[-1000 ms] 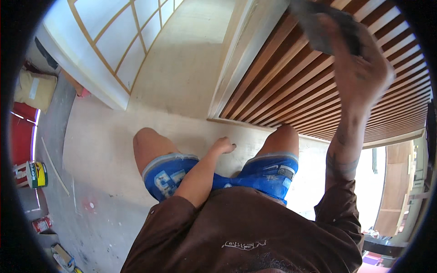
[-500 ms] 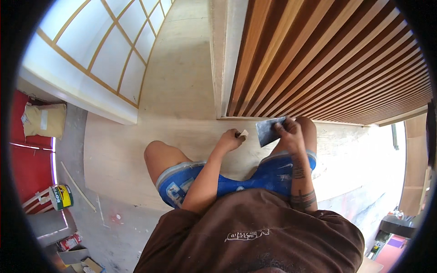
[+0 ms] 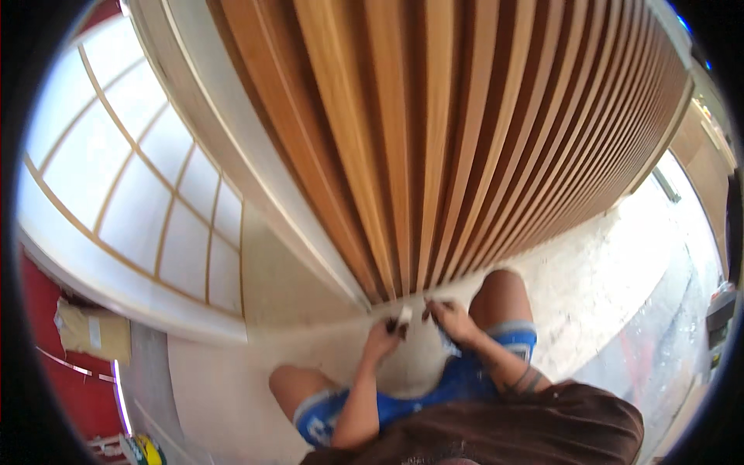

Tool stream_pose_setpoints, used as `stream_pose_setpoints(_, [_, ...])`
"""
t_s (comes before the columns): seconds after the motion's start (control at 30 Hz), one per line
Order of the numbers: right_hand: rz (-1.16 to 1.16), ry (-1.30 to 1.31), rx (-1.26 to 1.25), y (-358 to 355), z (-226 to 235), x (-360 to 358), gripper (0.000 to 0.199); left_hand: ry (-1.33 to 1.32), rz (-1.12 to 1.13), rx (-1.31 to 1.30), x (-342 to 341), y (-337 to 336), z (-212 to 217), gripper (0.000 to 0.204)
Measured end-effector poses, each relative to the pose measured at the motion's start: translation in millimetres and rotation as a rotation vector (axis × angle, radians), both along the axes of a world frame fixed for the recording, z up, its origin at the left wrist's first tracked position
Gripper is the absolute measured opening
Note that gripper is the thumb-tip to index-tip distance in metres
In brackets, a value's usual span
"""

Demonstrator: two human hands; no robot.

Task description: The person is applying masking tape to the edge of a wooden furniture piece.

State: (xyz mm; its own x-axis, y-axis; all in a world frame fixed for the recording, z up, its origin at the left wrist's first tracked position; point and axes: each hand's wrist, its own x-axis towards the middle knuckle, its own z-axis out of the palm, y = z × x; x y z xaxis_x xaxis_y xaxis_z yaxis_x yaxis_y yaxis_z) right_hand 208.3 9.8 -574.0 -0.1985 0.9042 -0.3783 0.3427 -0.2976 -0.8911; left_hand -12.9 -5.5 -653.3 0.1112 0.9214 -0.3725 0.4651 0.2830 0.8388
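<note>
My left hand (image 3: 385,339) is closed around a small pale piece (image 3: 406,314) that pokes out past the fingertips; its kind is too small to make out. To its right, my right hand (image 3: 453,322) pinches a dark grey rectangular sheet (image 3: 447,342), perhaps sandpaper, now mostly hidden under the hand. Both hands hover apart above the pale floor between my bent knees. Just beyond them is the foot of a wooden slatted panel (image 3: 403,232), and I cannot tell whether the right fingertips touch it.
A white frame edge (image 3: 263,186) borders the slats on the left. Farther left stands a white gridded panel (image 3: 155,201) with wooden strips. A tan package (image 3: 97,332) lies on red material (image 3: 66,395), and a tub (image 3: 143,449) sits at the lower left.
My view has tilted up toward the slats, which fill more of the picture. Both hands have come closer together near the panel's foot, and the grey sheet has turned mostly out of sight.
</note>
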Motion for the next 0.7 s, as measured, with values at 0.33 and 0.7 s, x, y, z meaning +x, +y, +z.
stream_pose_setpoints(0.33, [0.010, -0.151, 0.054, -2, -39, 17, 0.053, -0.238, -0.027, 0.005, 27, 13, -1, 0.042])
stream_pose_setpoints(0.7, [-0.145, -0.162, 0.120, -30, -8, 20, 0.051, -0.652, 0.032, -0.203, 56, 26, 7, 0.037])
